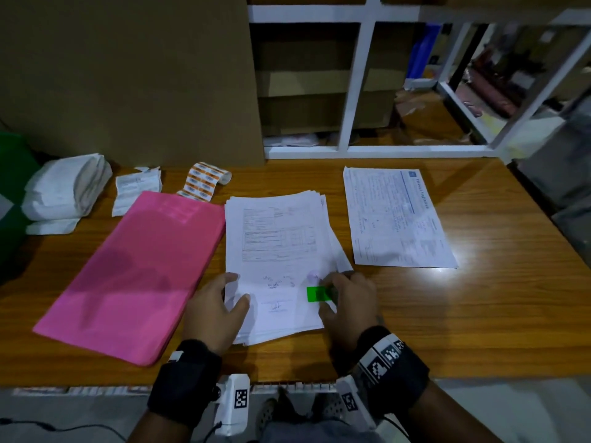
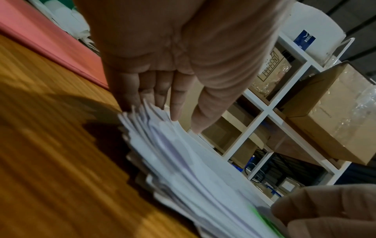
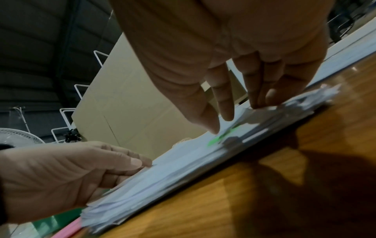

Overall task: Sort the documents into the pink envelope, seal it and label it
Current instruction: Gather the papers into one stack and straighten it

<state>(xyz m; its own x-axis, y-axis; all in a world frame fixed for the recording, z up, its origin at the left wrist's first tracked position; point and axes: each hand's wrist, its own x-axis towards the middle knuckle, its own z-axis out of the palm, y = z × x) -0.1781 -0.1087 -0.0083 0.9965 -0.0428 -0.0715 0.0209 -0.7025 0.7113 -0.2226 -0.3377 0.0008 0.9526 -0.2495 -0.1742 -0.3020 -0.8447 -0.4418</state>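
Observation:
A pink envelope (image 1: 134, 273) lies flat on the wooden table (image 1: 479, 314), left of a thick stack of white documents (image 1: 278, 244). My left hand (image 1: 235, 290) holds the stack's left edge near the front, thumb on the top sheet and fingertips (image 2: 175, 112) at the fanned edges. My right hand (image 1: 329, 295) holds the right edge, its thumb and forefinger beside a green sticker (image 1: 318, 294) on the top sheet. In the right wrist view its other fingers (image 3: 258, 96) curl onto a lifted paper corner. The envelope's opening is not visible.
A separate blue-printed sheet (image 1: 396, 219) lies to the right of the stack. A roll of orange labels (image 1: 204, 182), small white slips (image 1: 137, 190) and folded white bags (image 1: 64, 193) sit at the back left. A cardboard panel (image 1: 128, 75) and white shelving (image 1: 351, 84) stand behind.

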